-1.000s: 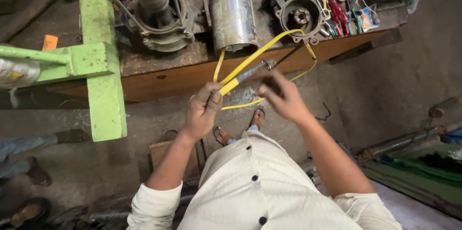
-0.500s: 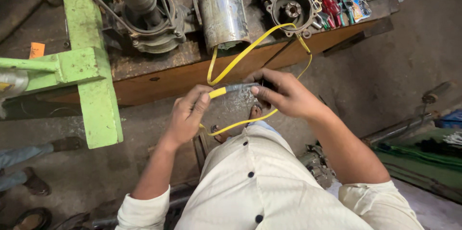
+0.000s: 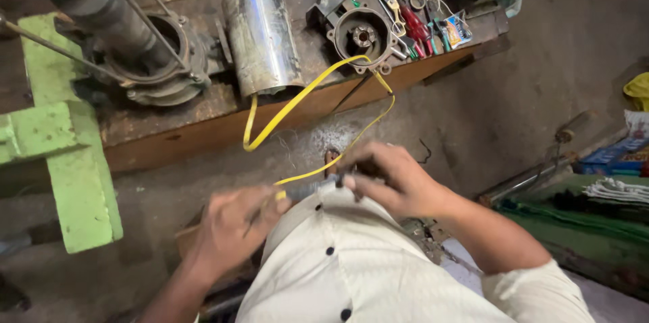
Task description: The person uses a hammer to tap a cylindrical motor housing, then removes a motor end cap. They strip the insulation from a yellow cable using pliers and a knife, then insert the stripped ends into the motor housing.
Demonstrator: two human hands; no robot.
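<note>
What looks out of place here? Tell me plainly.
The yellow strap droops off the bench edge in a loose loop, running down to the left hand and right hand. The shiny cylinder lies on its side, overhanging the edge. Hand tools are heaped untidily at the bench's far end.

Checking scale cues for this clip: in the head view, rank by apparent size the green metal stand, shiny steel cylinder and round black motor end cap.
1. Green metal stand, though nearer the camera
2. Shiny steel cylinder
3. Round black motor end cap
</note>
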